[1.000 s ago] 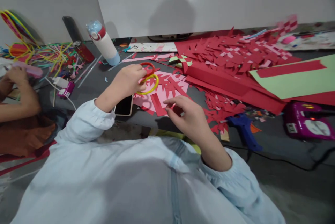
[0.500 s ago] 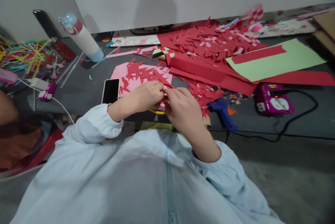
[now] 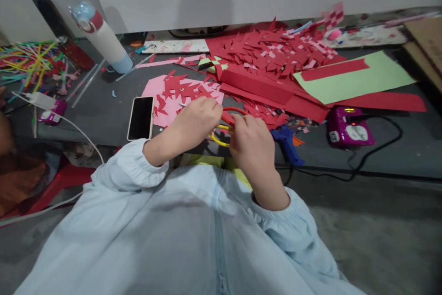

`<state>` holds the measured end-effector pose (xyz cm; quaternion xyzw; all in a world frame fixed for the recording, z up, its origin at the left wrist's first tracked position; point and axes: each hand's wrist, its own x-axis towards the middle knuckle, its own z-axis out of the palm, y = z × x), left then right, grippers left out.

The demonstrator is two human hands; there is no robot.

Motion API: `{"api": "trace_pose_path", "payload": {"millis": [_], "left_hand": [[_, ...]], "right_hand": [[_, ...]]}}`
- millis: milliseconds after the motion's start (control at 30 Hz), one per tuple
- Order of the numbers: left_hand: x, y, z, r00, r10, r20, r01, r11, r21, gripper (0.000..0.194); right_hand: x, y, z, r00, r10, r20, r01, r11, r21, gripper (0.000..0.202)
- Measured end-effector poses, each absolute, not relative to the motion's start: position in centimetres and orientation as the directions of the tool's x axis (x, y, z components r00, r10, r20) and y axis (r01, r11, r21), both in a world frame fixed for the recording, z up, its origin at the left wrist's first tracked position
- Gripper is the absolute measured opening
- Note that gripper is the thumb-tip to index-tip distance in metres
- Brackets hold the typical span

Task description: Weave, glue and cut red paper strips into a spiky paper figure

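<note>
Between my hands are red and yellow scissors [image 3: 221,142], their loops showing over the table's front edge. My left hand [image 3: 199,120] has its fingers closed at the left side of the scissors; a metal tip pokes out beyond it. My right hand [image 3: 253,141] is closed on the handles from the right. Pink paper [image 3: 152,90] lies just beyond, with red cut paper pieces [image 3: 171,85] on it, some bearing small eyes. A phone [image 3: 141,118] rests left of my left hand.
Behind lies a red paper pile [image 3: 276,58], with green paper [image 3: 359,78] to its right. A blue glue gun [image 3: 288,143] and purple box [image 3: 348,128] stand at right. Left are a bottle [image 3: 107,44], pipe cleaners [image 3: 31,62] and a person's arm [image 3: 6,134].
My hands have moved slightly apart, and the scissors' red and yellow loops now show between them. The whole view has shifted a little.
</note>
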<state>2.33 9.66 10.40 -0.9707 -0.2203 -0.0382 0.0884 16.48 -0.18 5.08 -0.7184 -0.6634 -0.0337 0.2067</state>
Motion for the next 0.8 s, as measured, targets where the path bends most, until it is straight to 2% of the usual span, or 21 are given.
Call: {"api": "trace_pose_path", "payload": {"millis": [100,167,233,300,367,433,500,667,800], "left_hand": [[1.0,9.5,10.8,0.788,0.574,0.222,0.605,-0.788,-0.109,0.019],[-0.2,9.5,10.4,0.701,0.684,0.201,0.706,-0.706,-0.061,0.019],[-1.2,9.2,9.3,0.594,0.796,0.116,0.803,-0.596,-0.018,0.02],[-2.0,8.5,7.8,0.49,0.872,0.001,0.872,-0.49,-0.007,0.024],[-2.2,7.6,6.2,0.407,0.911,-0.07,0.913,-0.408,0.006,0.026],[-2.0,6.5,4.9,0.332,0.938,-0.103,0.943,-0.332,0.018,0.026],[-1.4,5.4,4.0,0.255,0.962,-0.099,0.967,-0.254,0.018,0.028],[0.4,3.9,3.4,0.146,0.986,-0.081,0.989,-0.145,0.012,0.038],[0.9,3.9,3.2,0.148,0.987,-0.058,0.989,-0.146,0.025,0.037]], "right_hand": [[18.1,-0.6,4.1,0.232,0.932,0.28,0.912,-0.108,-0.395,0.039],[19.1,-0.9,3.4,0.313,0.92,0.236,0.833,-0.147,-0.533,0.04],[19.8,-1.2,2.5,0.38,0.911,0.162,0.714,-0.177,-0.677,0.039],[20.1,-1.6,1.8,0.393,0.918,0.062,0.495,-0.154,-0.855,0.038],[20.1,-2.0,1.5,0.358,0.932,-0.049,0.207,-0.131,-0.97,0.035],[20.0,-2.5,1.6,0.288,0.949,-0.13,-0.032,-0.126,-0.991,0.028],[19.7,-3.0,1.9,0.24,0.958,-0.156,-0.181,-0.114,-0.977,0.023],[19.0,-4.3,1.7,0.176,0.966,-0.191,-0.423,-0.102,-0.901,0.03],[19.1,-5.6,0.7,0.097,0.973,-0.21,-0.511,-0.133,-0.849,0.043]]}}
